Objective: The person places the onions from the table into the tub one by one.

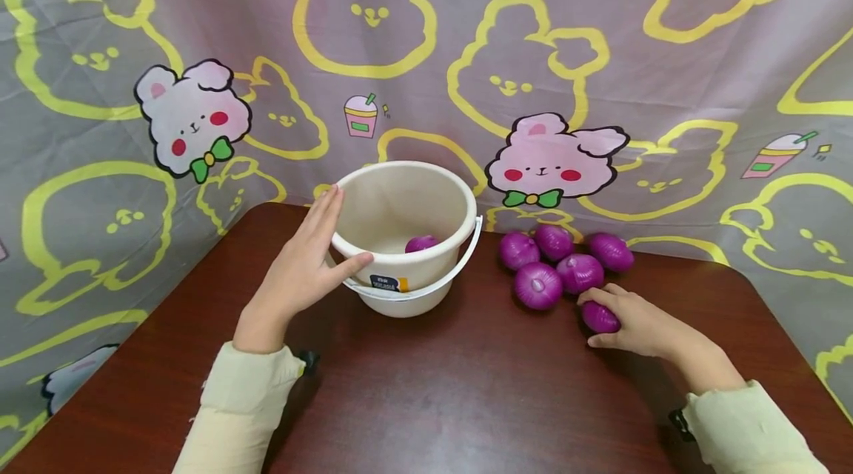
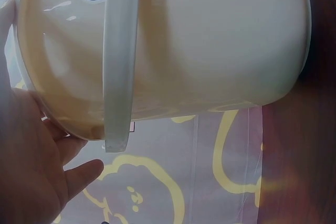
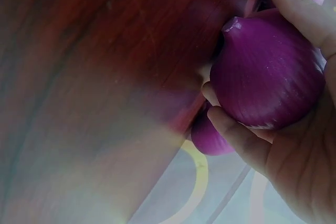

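Observation:
My left hand [image 1: 303, 266] rests spread against the left rim of a cream bucket [image 1: 413, 304], its thumb along the front edge. In the left wrist view the fingers [image 2: 81, 179] reach beside the rim, and the pale handle [image 2: 119, 66] hangs across the bucket's side. Inside the bucket lies one purple onion [image 1: 421, 244], partly hidden by the wall. On the right, my right hand [image 1: 640, 322] grips another purple onion [image 1: 601, 318] low at the tabletop. The right wrist view shows thumb and fingers around this onion [image 3: 268, 72], its pointed tip facing out.
Several more purple onions [image 1: 538, 286] sit clustered right of the bucket, just beyond my right hand. All of this is on a dark brown table [image 1: 426, 400]. A cartoon-printed cloth [image 1: 426, 104] hangs close behind the table's back edge.

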`<state>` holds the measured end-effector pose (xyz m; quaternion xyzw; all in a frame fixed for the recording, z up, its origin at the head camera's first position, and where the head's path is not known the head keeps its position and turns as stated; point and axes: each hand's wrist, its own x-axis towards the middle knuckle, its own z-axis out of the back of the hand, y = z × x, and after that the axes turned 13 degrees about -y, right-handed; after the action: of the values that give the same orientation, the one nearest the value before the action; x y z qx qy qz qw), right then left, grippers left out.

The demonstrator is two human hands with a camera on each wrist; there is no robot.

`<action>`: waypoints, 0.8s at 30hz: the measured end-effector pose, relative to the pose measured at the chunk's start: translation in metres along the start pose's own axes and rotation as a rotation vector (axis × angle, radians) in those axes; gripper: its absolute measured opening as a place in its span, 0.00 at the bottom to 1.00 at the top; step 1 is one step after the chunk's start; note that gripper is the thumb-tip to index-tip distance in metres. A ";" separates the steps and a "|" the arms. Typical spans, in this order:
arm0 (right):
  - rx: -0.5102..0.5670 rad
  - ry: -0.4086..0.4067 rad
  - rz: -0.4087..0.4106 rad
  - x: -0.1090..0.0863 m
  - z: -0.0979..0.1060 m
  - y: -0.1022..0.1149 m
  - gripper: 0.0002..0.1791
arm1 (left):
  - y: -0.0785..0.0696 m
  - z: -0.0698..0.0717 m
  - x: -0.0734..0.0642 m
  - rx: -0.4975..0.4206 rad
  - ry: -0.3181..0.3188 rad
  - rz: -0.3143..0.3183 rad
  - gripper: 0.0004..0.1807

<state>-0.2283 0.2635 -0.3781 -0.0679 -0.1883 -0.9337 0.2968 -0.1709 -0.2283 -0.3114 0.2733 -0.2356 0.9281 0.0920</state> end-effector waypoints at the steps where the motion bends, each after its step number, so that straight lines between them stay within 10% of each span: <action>1: 0.003 -0.005 0.001 0.000 0.000 0.000 0.30 | 0.000 0.000 0.000 0.000 0.000 0.001 0.57; 24: 0.089 -0.019 -0.070 0.002 0.003 -0.008 0.29 | -0.003 0.001 0.000 0.005 0.013 0.019 0.57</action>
<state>-0.2343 0.2697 -0.3777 -0.0568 -0.2345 -0.9336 0.2649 -0.1697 -0.2266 -0.3095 0.2653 -0.2354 0.9312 0.0841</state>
